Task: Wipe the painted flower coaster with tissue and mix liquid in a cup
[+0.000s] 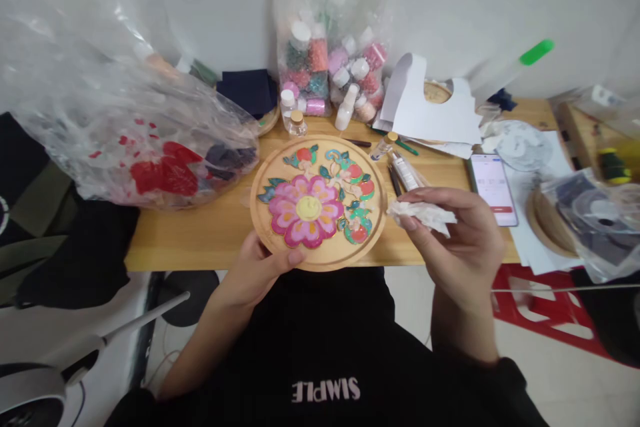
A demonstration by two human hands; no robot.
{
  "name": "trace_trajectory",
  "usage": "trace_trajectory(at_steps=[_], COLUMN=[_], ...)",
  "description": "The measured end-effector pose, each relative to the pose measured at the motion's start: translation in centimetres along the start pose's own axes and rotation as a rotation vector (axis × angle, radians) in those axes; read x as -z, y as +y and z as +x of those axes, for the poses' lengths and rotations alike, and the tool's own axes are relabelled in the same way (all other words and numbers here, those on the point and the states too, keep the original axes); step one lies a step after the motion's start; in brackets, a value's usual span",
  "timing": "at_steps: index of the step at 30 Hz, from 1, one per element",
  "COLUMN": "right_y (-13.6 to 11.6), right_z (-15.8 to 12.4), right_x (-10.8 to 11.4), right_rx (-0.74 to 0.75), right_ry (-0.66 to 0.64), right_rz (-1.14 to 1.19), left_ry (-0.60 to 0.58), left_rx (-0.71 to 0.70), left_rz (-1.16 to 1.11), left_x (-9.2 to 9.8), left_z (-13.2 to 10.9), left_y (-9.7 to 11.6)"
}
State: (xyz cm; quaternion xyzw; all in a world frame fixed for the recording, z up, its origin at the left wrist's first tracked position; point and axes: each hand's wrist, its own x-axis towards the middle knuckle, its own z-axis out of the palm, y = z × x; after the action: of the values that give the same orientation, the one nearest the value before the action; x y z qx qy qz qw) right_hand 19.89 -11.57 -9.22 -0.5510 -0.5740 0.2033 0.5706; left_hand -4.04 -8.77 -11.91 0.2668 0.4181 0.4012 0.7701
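Note:
A round wooden plaque (277,260) carries a raised pink flower (309,212) with a yellow centre, plus leaves and red-and-green fruit shapes outlined in gold. Its lower left rim is gripped by my left hand (263,270), thumb on the front face and fingers hidden underneath. To the right of the plaque, my right hand (457,237) pinches a crumpled white tissue (425,215) between thumb and fingers. The tissue's left end is close to the plaque's right rim; whether they touch I cannot tell.
Behind the plaque stand a white spray bottle (347,108), a small glass jar (297,123) and bags of colourful small jars (327,70). A large plastic bag (170,147) covers the left side. At right lie a phone (493,190), papers (425,113) and a wooden ring (547,223).

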Motion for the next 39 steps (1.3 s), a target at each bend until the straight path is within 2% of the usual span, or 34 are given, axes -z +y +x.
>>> trace_trajectory(at_steps=[9,18,27,30,35,39], right_y=[-0.59,-0.46,-0.68,-0.66,-0.4,-0.25], right_z=[0.58,0.6,0.62,0.52,0.59,0.72], right_x=[-0.68,-0.72,-0.84,-0.85,-0.78,-0.66], right_rx=[0.113,0.137,0.129,0.082,0.009,-0.022], right_ry=[-0.04,-0.06,-0.07,-0.032,0.104,0.07], right_rz=[-0.123,-0.172,-0.173,-0.135,-0.02,0.07], left_ry=[-0.033,-0.066,-0.061,-0.056,-0.053,-0.039], left_rx=[0.015,0.019,0.037,0.043,0.042,0.042], left_rz=[-0.007,-0.011,0.01,0.005,-0.01,-0.002], left_x=[-0.17,-0.28,-0.41,-0.4,-0.31,-0.07], left_z=[-0.24,-0.28,-0.38,-0.36,-0.21,-0.06], left_y=[0.08,0.07,0.19,0.21,0.21,0.1])
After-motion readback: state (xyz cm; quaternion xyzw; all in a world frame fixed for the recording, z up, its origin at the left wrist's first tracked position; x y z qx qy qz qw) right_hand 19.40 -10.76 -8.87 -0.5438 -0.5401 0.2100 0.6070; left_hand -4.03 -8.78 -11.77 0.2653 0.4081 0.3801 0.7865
